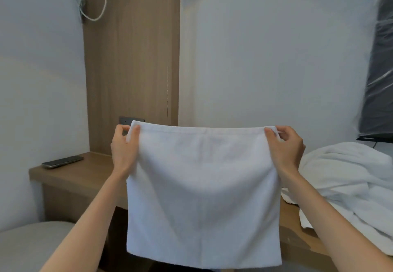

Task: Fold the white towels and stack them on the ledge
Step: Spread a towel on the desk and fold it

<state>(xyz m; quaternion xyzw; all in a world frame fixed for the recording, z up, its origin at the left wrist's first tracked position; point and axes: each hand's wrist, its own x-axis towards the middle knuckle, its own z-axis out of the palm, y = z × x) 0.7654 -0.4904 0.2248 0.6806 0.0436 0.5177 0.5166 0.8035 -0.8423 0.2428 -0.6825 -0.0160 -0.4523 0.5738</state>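
Pinching its hemmed top corners, left hand [124, 144] and right hand [286, 144] held a soft, square white terry towel [204, 195] hanging flat above the smooth wooden ledge [76, 171].

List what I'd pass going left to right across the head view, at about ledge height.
phone lying on the ledge → left hand pinching a top corner → held white towel hanging flat → right hand pinching the other top corner → heap of white towels
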